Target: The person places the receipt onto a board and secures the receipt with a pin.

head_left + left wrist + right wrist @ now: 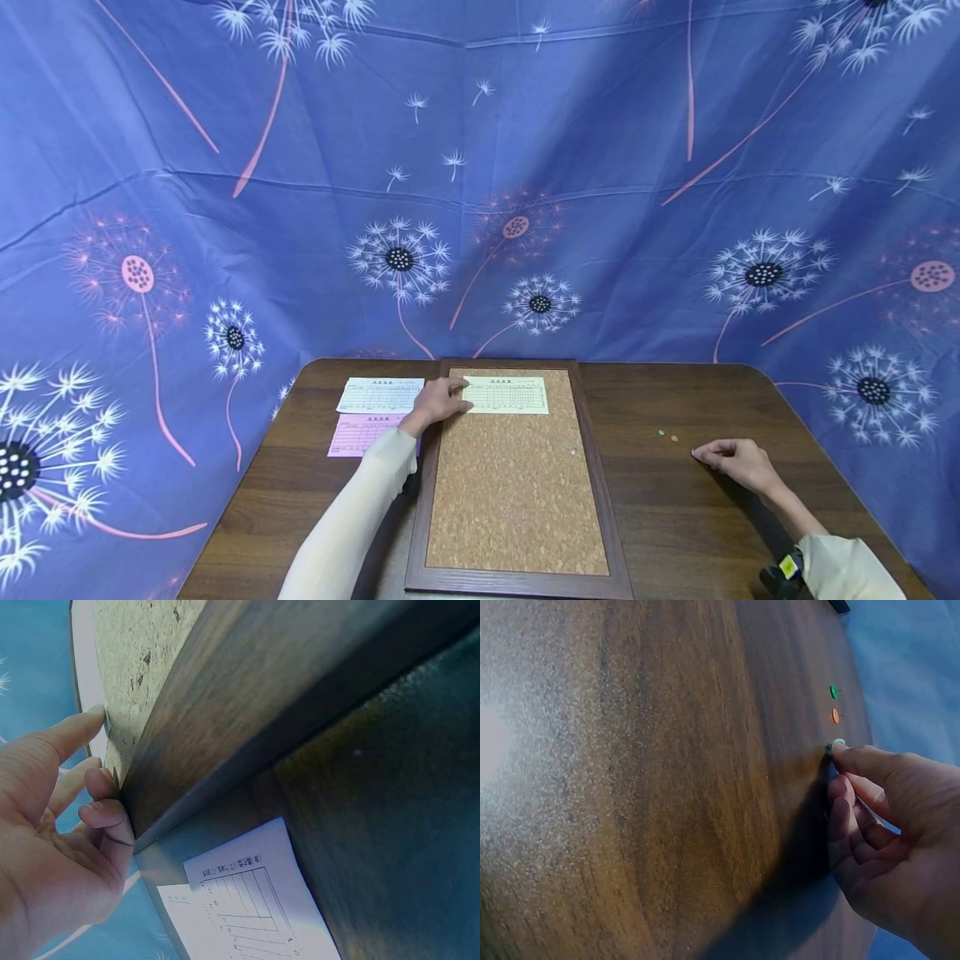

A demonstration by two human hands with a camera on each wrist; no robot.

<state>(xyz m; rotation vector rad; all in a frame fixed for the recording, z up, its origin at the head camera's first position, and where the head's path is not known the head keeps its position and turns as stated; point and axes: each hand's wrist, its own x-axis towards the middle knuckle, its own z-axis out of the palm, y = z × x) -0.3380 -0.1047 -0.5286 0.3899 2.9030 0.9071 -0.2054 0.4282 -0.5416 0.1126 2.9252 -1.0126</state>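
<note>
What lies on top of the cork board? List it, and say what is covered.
A yellow form lies flat at the far end of the cork board. The left hand rests on its left edge, hiding that corner. Any pin under the fingers cannot be seen.

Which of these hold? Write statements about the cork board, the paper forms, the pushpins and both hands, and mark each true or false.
1. The left hand touches the pale yellow paper form on the framed cork board. True.
2. The pink paper form lies on the cork. False: it lies on the dark wooden table, left of the board.
3. The right hand grips the board's frame. False: it is on the table near the small green pushpin and orange pushpin.
4. The white paper form lies above the pink one. True.
</note>
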